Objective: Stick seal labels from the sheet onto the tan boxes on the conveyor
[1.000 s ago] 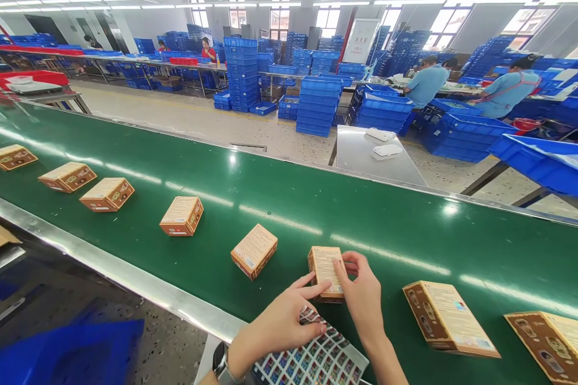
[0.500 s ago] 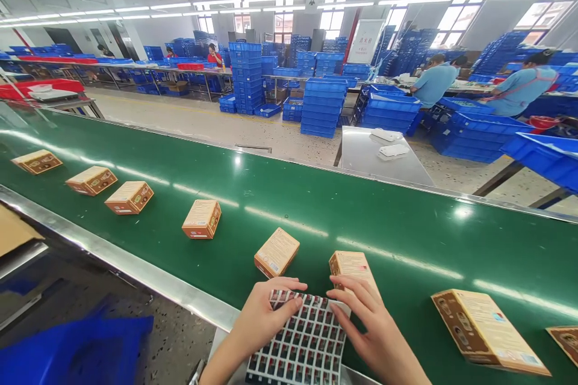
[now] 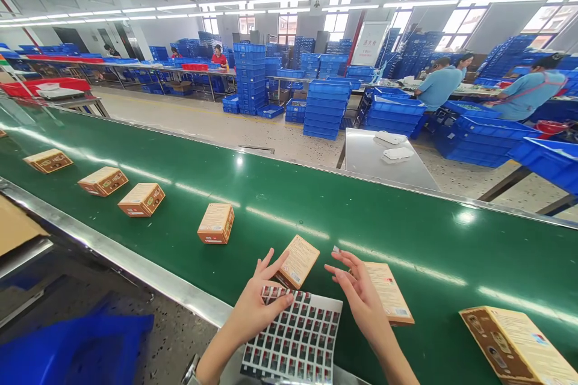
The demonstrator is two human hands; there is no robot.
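A sheet of small printed stickers (image 3: 298, 337) lies at the near edge of the green conveyor belt (image 3: 406, 222). My left hand (image 3: 255, 307) rests on the sheet's top left corner, thumb on it and fingers spread. My right hand (image 3: 356, 289) hovers just above the belt, pinching a tiny sticker (image 3: 335, 249) at its fingertips. An orange box (image 3: 295, 261) lies between my hands. Another box (image 3: 388, 292) sits partly behind my right hand. A brown box (image 3: 515, 337) lies further right.
Several more orange boxes (image 3: 216, 223) trail off to the left along the belt. Beyond the belt stand a steel table (image 3: 383, 162), stacks of blue crates (image 3: 325, 105) and seated workers in blue shirts (image 3: 436, 84). A blue bin (image 3: 76, 349) sits on the floor at lower left.
Both hands left the box and went to the sticker sheet. My right hand has now lifted off the sheet with a small sticker. The left hand's fingers have spread.
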